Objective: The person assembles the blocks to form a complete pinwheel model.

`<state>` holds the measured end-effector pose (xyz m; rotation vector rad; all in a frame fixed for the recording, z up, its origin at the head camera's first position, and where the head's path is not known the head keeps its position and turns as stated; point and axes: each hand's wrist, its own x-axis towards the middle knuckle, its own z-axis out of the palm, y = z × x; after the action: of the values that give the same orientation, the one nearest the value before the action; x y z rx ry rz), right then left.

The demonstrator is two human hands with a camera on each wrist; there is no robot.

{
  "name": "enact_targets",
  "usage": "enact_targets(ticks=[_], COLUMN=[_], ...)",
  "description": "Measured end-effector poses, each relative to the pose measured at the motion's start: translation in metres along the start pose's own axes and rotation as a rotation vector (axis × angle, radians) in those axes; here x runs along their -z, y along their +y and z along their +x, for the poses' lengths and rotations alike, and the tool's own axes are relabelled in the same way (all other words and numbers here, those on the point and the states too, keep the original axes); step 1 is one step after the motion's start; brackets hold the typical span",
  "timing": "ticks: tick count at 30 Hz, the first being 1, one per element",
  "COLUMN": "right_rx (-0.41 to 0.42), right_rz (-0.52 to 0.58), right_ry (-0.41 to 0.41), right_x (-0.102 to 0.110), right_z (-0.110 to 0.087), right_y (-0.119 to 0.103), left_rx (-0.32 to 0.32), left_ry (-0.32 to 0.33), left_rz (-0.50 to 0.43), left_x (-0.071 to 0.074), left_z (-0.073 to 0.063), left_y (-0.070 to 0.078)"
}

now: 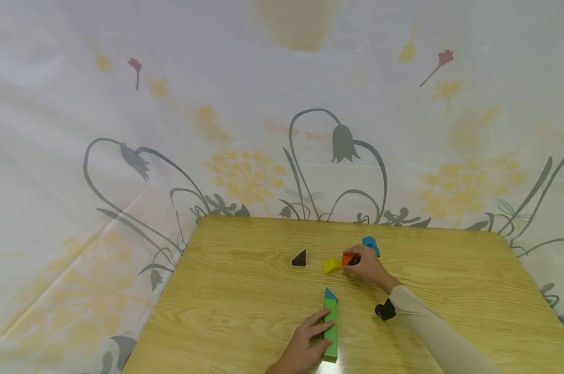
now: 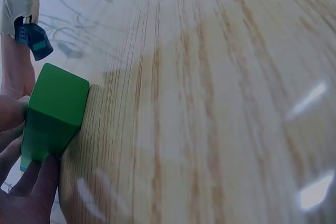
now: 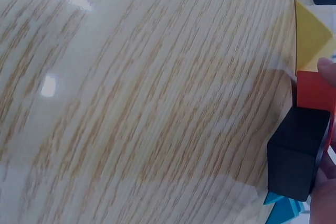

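Observation:
My left hand (image 1: 305,337) rests with extended fingers against a long green block (image 1: 331,332), whose near end face also shows in the left wrist view. A blue triangular block (image 1: 330,294) sits at the green block's far end. Farther right, my right hand (image 1: 367,264) pinches a red block (image 3: 315,88) between thumb and fingers. A black block (image 3: 295,156) lies against the red one, close to the fingers; whether they grip it too is unclear. On the red block's left is a yellow triangular block (image 1: 331,266). Behind the right hand a blue block (image 1: 372,244) is partly hidden.
A black triangular block (image 1: 299,258) lies alone to the left of the yellow one. A small dark device (image 1: 386,310) hangs at the right sleeve's cuff. The wood-grain table (image 1: 226,291) meets a flower-patterned sheet (image 1: 244,119) at its back edge.

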<state>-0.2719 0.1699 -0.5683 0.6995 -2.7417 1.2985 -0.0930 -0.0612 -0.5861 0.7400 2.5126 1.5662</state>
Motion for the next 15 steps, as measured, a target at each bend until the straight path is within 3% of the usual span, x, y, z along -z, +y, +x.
enact_targets(ticks=[10,15], right_rx=[-0.007,0.014], right_rz=[0.032,0.097], right_ry=[0.033,0.045], right_x=[0.008,0.012], right_z=[-0.002,-0.001], right_y=[-0.008,-0.010], left_rx=[-0.010,-0.004], left_ry=[0.002,0.002], left_rz=[0.009,0.000], left_x=[0.000,0.000], left_z=[0.000,0.001], left_y=[0.000,0.001])
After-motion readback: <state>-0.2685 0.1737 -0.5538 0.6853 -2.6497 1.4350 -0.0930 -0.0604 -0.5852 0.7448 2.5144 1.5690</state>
